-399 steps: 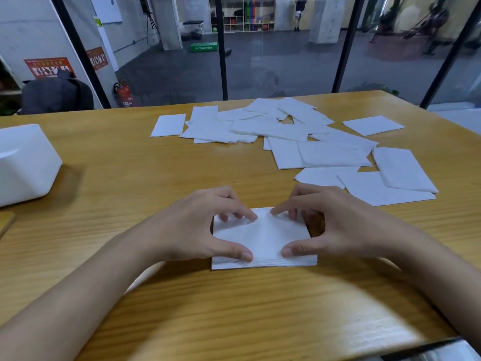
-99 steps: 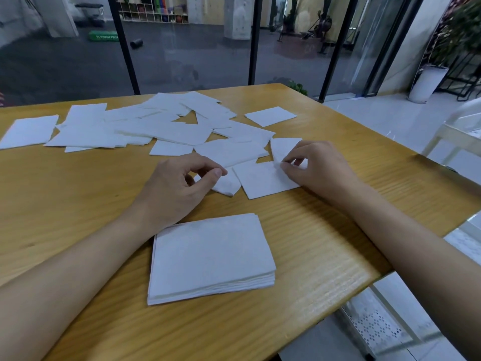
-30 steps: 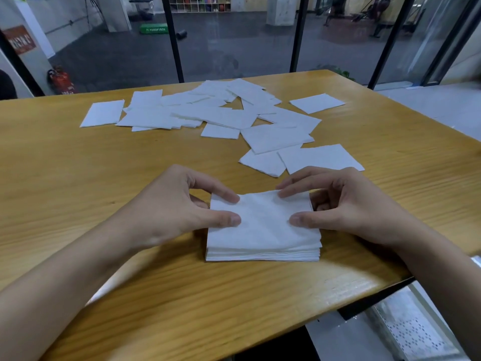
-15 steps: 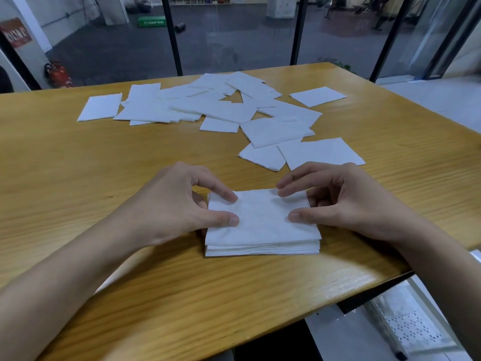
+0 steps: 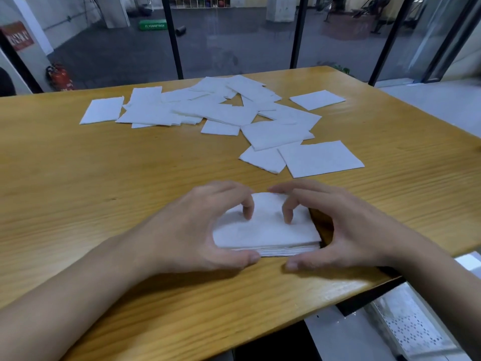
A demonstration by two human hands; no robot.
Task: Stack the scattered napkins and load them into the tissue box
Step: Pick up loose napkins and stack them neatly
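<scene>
One napkin stack (image 5: 265,231) lies on a wooden table (image 5: 104,178) beside glass walls (image 5: 234,45).

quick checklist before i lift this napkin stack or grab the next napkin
1. Grip: left hand and right hand both hold the stack: ok.
2. Near edge of the stack even: ok; far edge hidden by fingers: cannot tell.
3. The stack lies fully on the table: ok.
4. All scattered napkins gathered: not ok, many lie farther back.
5. Reach to the tissue box: cannot tell, out of view.
</scene>
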